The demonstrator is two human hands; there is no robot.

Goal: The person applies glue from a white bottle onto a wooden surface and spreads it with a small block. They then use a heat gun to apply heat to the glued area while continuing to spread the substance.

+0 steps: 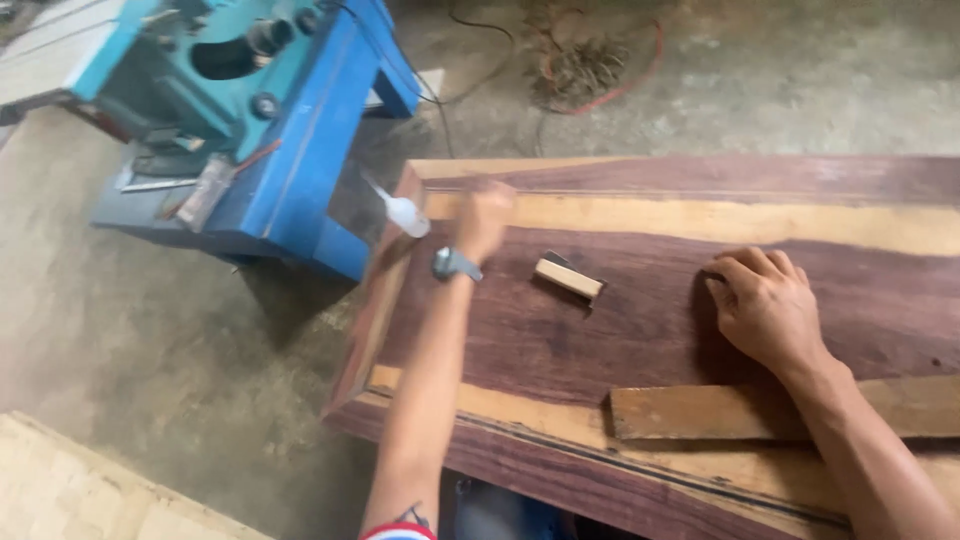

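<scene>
My left hand is stretched out to the far left end of a large dark wood slab and grips a small white squeeze bottle with a thin nozzle pointing away. The hand is blurred. A watch sits on that wrist. My right hand rests on the slab's dark middle, fingers curled, knuckles up, with nothing seen in it. A small pale wooden block lies on the slab between the two hands. A light wooden strip lies under my right forearm near the front edge.
A blue and teal machine stand stands on the concrete floor left of the slab. Cables and a tangle of wire lie on the floor beyond it. A pale wooden board shows at the lower left corner.
</scene>
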